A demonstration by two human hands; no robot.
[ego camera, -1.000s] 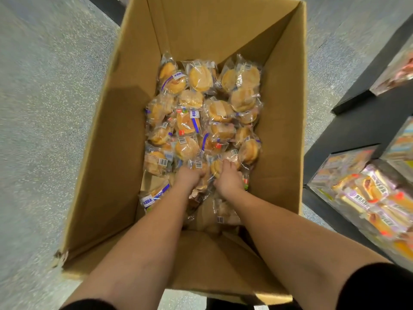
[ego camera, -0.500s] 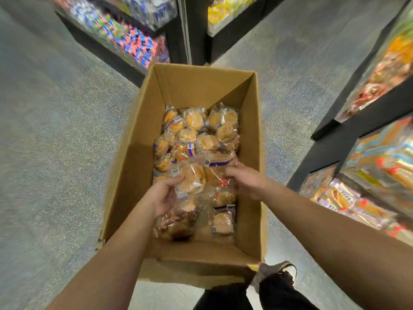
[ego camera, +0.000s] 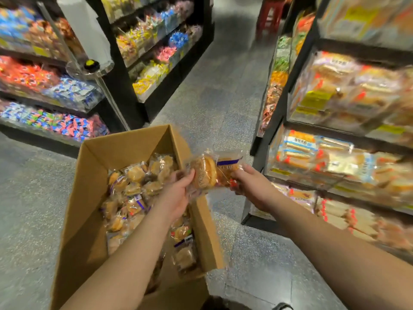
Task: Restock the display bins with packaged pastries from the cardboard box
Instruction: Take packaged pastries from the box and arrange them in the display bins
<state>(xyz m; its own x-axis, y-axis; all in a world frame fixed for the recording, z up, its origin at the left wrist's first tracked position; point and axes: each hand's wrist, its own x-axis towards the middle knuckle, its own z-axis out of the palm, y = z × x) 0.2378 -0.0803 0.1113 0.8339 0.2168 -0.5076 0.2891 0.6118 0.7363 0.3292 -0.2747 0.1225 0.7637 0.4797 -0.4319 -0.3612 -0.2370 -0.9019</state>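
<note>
An open cardboard box (ego camera: 89,209) stands on the floor, holding several clear-wrapped round pastries (ego camera: 134,189). My left hand (ego camera: 176,195) and my right hand (ego camera: 252,186) together hold a bunch of wrapped pastries (ego camera: 212,171) between them, lifted above the box's right wall. My left thumb and fingers curl round the bunch's left side; my right hand grips its right side. To the right stand the display bins (ego camera: 335,157) on black shelves, filled with packaged pastries.
Black shelves (ego camera: 55,90) with colourful sweets line the left side and the back. A red stool (ego camera: 268,16) stands far down the aisle. Grey speckled floor (ego camera: 212,104) runs between the shelf rows. A shoe tip (ego camera: 281,306) shows at the bottom edge.
Both hands rose out of the box with a bunch of pastries and moved right, over the box's right wall. The view lifted from the box up to the aisle and shelves.
</note>
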